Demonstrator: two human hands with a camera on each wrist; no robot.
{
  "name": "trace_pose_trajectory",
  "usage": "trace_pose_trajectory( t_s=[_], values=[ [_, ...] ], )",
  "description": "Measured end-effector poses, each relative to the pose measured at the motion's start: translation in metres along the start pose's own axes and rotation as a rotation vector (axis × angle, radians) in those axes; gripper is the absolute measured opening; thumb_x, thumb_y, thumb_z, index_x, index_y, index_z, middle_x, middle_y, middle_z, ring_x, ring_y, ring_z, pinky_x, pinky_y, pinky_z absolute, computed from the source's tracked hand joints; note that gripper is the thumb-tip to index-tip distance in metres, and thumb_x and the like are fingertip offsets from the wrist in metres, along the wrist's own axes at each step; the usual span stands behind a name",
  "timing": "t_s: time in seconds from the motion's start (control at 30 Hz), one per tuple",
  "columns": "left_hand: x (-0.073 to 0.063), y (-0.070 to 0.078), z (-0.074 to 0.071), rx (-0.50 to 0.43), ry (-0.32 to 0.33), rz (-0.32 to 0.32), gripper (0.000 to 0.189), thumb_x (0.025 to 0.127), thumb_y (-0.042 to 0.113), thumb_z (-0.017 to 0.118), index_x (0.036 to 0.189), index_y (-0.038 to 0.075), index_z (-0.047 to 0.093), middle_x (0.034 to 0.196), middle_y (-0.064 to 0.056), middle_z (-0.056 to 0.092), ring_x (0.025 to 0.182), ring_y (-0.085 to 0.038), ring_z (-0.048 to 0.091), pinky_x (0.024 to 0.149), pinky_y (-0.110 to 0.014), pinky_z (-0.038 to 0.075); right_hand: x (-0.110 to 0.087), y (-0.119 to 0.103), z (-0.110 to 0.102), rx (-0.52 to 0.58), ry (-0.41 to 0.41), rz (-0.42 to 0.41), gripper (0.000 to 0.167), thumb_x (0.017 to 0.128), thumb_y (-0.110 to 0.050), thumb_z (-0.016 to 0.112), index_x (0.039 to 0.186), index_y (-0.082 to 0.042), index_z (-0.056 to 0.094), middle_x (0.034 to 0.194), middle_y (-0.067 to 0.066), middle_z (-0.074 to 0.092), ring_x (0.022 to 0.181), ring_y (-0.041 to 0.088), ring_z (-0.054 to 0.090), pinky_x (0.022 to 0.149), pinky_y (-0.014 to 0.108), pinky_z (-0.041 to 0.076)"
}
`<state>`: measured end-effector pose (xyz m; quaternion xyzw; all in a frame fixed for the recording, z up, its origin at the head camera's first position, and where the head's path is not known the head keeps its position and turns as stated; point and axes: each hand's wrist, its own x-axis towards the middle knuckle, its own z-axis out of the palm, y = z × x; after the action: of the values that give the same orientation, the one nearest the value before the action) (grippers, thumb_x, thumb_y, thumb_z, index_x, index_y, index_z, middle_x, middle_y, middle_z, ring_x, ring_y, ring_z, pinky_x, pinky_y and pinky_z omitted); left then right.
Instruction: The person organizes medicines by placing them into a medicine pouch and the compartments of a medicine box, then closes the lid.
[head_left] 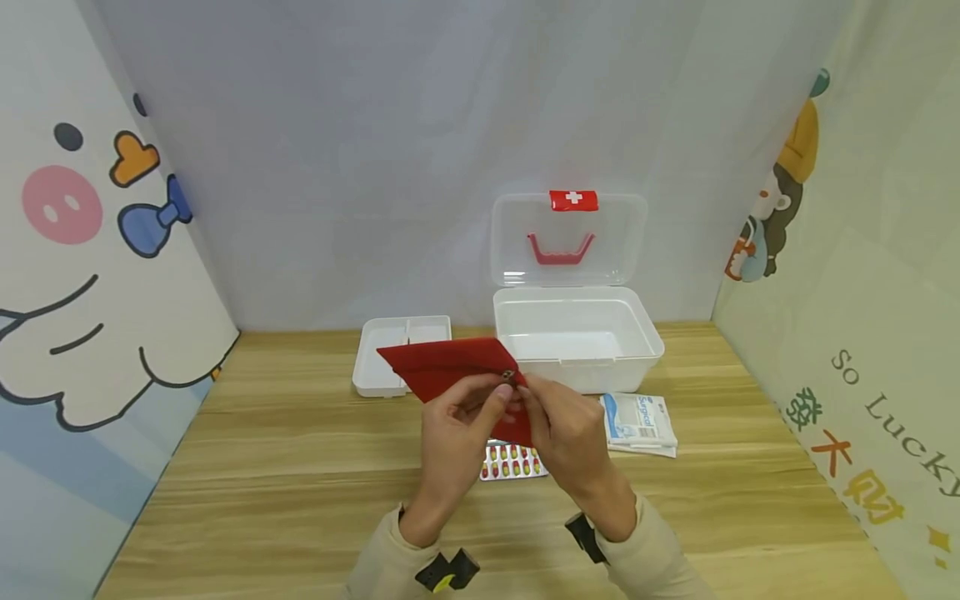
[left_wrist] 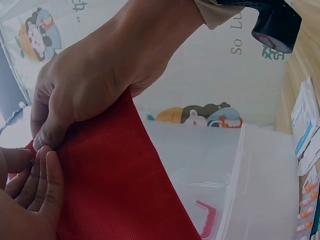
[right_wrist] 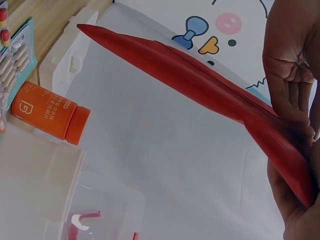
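A flat red zip pouch point(head_left: 442, 362) is held up by both hands above the table, slanting down to the right. My left hand point(head_left: 453, 442) has its thumb and fingers curled at the zipper pull point(head_left: 507, 376), near the pouch's right end. Beside it, my right hand point(head_left: 573, 433) pinches that end of the pouch. In the left wrist view the red fabric point(left_wrist: 110, 175) hangs broad below the right hand point(left_wrist: 95, 80). Seen from the right wrist, the pouch point(right_wrist: 175, 75) looks thin, its zipper line running along one side.
Behind the hands stands a white first-aid box point(head_left: 592, 375) with its clear lid point(head_left: 517, 237) raised. A white divided tray point(head_left: 375, 367) lies to its left. Capsule blister packs point(head_left: 513, 471), surgical packets point(head_left: 637, 421) and an orange bottle point(right_wrist: 42, 112) are near the box.
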<state>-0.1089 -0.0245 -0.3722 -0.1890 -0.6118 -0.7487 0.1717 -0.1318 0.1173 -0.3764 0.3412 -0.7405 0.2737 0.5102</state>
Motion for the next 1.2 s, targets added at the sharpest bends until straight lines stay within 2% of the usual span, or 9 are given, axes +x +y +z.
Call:
trace_pose_trajectory(
  t_s=[0.27, 0.47, 0.67, 0.8, 0.97, 1.2],
  values=[
    [0.0005, -0.0033, 0.0004, 0.022, 0.0, 0.041, 0.011, 0.09, -0.001, 0.066, 0.096, -0.01, 0.067, 0.081, -0.026, 0.067, 0.07, -0.009, 0.066, 0.067, -0.028, 0.06, -0.0043, -0.0004, 0.0019, -0.001, -0.012, 0.019, 0.034, 0.102, -0.022, 0.05, 0.092, 0.005, 0.067, 0.075, 0.012, 0.07, 0.064, 0.022, 0.07, 0.053, 0.034, 0.057],
    [0.0026, -0.0061, -0.0017, 0.05, -0.036, 0.121, 0.008, 0.089, -0.004, 0.066, 0.094, -0.01, 0.068, 0.078, -0.025, 0.067, 0.068, -0.01, 0.065, 0.064, -0.028, 0.06, -0.0033, -0.0007, 0.002, 0.031, -0.015, 0.047, 0.036, 0.102, -0.024, 0.049, 0.089, 0.004, 0.067, 0.073, 0.01, 0.069, 0.061, 0.02, 0.068, 0.053, 0.032, 0.057],
    [0.0039, -0.0084, -0.0044, 0.086, -0.055, 0.185, 0.008, 0.087, -0.006, 0.066, 0.093, -0.01, 0.068, 0.077, -0.024, 0.067, 0.065, -0.013, 0.064, 0.062, -0.027, 0.059, 0.0001, -0.0026, -0.0006, 0.06, -0.059, 0.074, 0.037, 0.103, -0.026, 0.047, 0.095, 0.004, 0.068, 0.077, 0.01, 0.071, 0.065, 0.019, 0.068, 0.057, 0.032, 0.058],
    [0.0037, -0.0061, -0.0058, 0.098, -0.064, 0.182, 0.007, 0.087, -0.006, 0.067, 0.093, -0.01, 0.069, 0.076, -0.024, 0.067, 0.065, -0.01, 0.064, 0.062, -0.027, 0.059, 0.0018, -0.0037, -0.0016, 0.068, -0.068, 0.084, 0.037, 0.103, -0.027, 0.047, 0.094, 0.003, 0.068, 0.077, 0.01, 0.071, 0.064, 0.018, 0.067, 0.057, 0.031, 0.057],
    [0.0038, -0.0027, -0.0056, 0.105, -0.068, 0.151, 0.007, 0.086, -0.006, 0.067, 0.092, -0.01, 0.069, 0.075, -0.024, 0.067, 0.063, -0.01, 0.062, 0.062, -0.025, 0.058, 0.0014, -0.0033, -0.0014, 0.08, -0.04, 0.077, 0.036, 0.103, -0.026, 0.048, 0.091, 0.003, 0.068, 0.075, 0.01, 0.07, 0.063, 0.02, 0.068, 0.055, 0.031, 0.057],
    [0.0039, 0.001, -0.0052, 0.105, -0.055, 0.061, 0.009, 0.088, -0.002, 0.067, 0.093, -0.01, 0.07, 0.076, -0.025, 0.067, 0.064, -0.008, 0.061, 0.063, -0.023, 0.057, -0.0013, -0.0027, -0.0001, 0.097, 0.009, 0.07, 0.034, 0.102, -0.023, 0.051, 0.09, 0.004, 0.069, 0.075, 0.012, 0.071, 0.063, 0.021, 0.069, 0.054, 0.031, 0.058]
  ],
)
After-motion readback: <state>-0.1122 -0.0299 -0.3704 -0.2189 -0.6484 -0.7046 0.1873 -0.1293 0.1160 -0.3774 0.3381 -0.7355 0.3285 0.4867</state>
